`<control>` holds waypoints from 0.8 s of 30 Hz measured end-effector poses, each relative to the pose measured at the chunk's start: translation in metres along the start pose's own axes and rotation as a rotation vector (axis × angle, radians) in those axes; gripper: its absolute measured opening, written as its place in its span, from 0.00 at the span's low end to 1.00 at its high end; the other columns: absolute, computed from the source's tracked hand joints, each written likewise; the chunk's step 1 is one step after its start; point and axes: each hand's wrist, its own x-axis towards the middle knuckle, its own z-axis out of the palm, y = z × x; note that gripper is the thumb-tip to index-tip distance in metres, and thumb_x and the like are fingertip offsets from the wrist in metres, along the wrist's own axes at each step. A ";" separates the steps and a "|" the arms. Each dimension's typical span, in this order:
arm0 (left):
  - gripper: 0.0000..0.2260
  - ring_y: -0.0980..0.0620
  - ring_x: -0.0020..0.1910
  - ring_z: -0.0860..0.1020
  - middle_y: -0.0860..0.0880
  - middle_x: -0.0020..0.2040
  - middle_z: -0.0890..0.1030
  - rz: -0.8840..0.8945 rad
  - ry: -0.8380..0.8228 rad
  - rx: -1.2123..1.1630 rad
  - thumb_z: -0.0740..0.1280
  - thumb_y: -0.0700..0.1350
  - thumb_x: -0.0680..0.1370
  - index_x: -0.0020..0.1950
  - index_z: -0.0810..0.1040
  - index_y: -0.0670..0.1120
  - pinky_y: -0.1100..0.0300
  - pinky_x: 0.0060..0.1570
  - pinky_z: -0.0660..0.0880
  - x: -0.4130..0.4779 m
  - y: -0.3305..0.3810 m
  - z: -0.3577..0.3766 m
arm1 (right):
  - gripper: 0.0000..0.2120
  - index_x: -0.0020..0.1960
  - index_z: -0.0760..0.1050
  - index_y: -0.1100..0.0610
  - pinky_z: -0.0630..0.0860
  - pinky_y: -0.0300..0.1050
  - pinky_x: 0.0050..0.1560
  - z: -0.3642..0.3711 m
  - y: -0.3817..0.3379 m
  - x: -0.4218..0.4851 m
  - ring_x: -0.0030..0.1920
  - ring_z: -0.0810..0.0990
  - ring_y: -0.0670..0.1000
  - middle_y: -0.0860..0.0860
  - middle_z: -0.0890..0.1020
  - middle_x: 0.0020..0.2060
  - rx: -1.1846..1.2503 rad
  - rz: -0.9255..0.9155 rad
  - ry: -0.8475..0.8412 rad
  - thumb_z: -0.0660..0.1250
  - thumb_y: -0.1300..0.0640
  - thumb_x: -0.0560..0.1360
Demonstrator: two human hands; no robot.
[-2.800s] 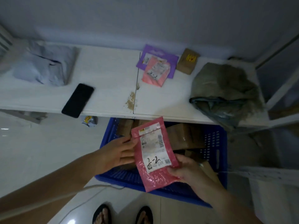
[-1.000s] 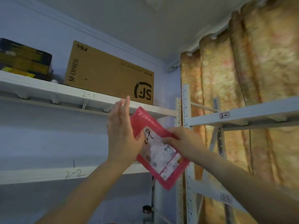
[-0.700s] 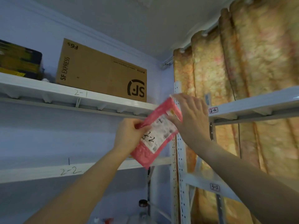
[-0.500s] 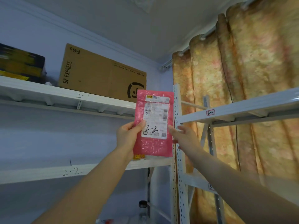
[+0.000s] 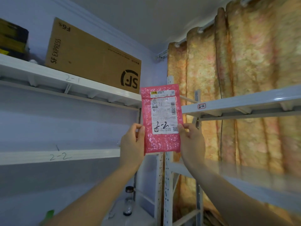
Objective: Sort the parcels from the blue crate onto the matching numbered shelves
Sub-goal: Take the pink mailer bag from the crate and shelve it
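Note:
A pink bubble-wrap parcel with a white label marked "2-2" is held upright in front of the shelf posts. My left hand pinches its left edge and my right hand pinches its right edge. To the left a white shelf carries a handwritten "2-2" on its front edge. To the right a grey-white shelf has a small tag reading "2-2". The blue crate is out of view.
Above on the left, the shelf marked "2-1" holds a large SF Express carton and a dark box. A floral curtain hangs behind the right rack. A small glass jar stands on a low shelf.
The parcel was lifted from the blue crate up to the shelves, turned upright with its label facing me, and my right hand moved from beside it to pinching its right edge.

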 end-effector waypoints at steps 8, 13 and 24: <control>0.07 0.57 0.31 0.80 0.52 0.33 0.80 -0.039 0.030 -0.209 0.60 0.47 0.80 0.42 0.73 0.54 0.54 0.31 0.78 -0.008 -0.005 0.023 | 0.10 0.43 0.71 0.50 0.74 0.59 0.26 -0.022 0.011 -0.002 0.27 0.78 0.55 0.55 0.81 0.29 -0.195 -0.224 -0.025 0.57 0.46 0.80; 0.08 0.52 0.27 0.80 0.48 0.30 0.82 -0.097 0.046 -0.520 0.64 0.47 0.77 0.39 0.76 0.47 0.60 0.25 0.76 -0.005 0.019 0.041 | 0.13 0.36 0.73 0.58 0.67 0.46 0.22 -0.052 -0.009 0.015 0.23 0.73 0.52 0.56 0.79 0.28 0.068 -0.264 -0.010 0.64 0.51 0.74; 0.06 0.54 0.21 0.78 0.44 0.27 0.81 -0.023 0.120 -0.665 0.65 0.49 0.70 0.36 0.79 0.49 0.61 0.20 0.76 0.011 0.011 0.103 | 0.15 0.31 0.72 0.59 0.57 0.38 0.21 -0.083 0.044 0.069 0.21 0.63 0.46 0.54 0.68 0.19 0.120 -0.372 -0.109 0.65 0.48 0.68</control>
